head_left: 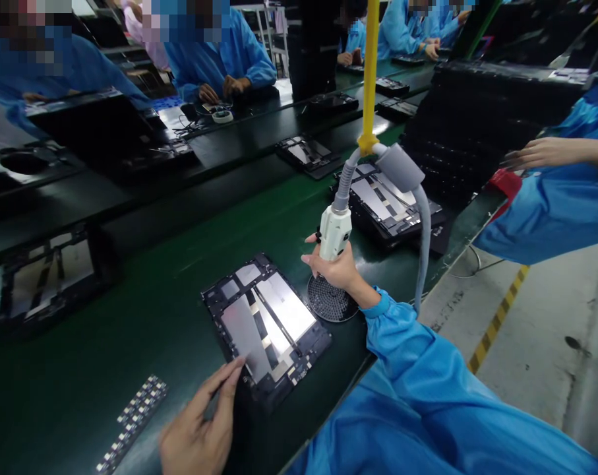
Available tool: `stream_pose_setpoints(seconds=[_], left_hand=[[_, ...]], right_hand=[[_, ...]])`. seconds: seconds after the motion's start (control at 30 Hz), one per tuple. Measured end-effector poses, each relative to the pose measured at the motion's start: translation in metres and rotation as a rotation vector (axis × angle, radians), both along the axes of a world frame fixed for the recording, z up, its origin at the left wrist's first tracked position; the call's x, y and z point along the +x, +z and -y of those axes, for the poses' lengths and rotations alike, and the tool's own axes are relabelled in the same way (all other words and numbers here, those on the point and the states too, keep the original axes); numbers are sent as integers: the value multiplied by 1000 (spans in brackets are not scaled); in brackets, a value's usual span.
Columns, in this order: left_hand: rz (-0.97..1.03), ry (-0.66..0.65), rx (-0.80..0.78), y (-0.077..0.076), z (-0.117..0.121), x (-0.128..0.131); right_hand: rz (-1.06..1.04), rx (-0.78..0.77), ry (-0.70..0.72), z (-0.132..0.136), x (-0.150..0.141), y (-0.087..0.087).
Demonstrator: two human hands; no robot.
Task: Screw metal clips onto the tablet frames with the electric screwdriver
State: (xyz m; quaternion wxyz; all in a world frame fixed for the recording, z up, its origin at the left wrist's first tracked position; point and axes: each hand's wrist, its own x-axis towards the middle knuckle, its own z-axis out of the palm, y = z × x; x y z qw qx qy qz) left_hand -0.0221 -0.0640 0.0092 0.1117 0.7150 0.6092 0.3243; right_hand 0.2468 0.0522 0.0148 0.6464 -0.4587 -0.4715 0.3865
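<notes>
An opened tablet lies on the green bench in front of me, its silver battery plates, ribbon cables and small boards exposed. At its near left edge is my left hand, thumb and forefinger closed together; whatever the fingertips may hold is too small to make out. My right hand is wrapped round the pale electric screwdriver, which hangs upright from a grey cable and a yellow strap. Just below this hand sits a round black screw tray full of small pits, partly hidden by the hand and wrist. The screwdriver's tip is hidden.
Small parts in strips lie at lower left. Other opened tablets rest on the bench, one on a stack at right and one at left. A co-worker's hand reaches in beside black trays. The grey cable loops beside my sleeve.
</notes>
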Motion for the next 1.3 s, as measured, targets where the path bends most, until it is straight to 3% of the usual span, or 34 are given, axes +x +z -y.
stream_pose_setpoints(seconds=[0.13,0.27,0.47,0.63,0.83,1.0,1.13,1.3], left_hand=[[218,54,-134,-6,-11,-11],[577,240,-308,-13,-16,-10],[867,273,-361,-10,-15,-2],[957,268,-408,-11,-13,-5],[1287,264,-650,-5,-17,-18],[1093,229,-536,-3,-28,-30],[981,154,-593,-3,-50,-26],[686,65,-563,-11,-78,-16]], right_hand=[[19,5,1,-1,0,-2],[49,30,11,1,1,-2],[105,215,-113,12,3,20],[47,235,44,18,-9,39],[34,201,131,20,-28,36],[39,179,166,23,-36,36],[19,159,205,25,-49,38],[54,149,276,26,-66,39]])
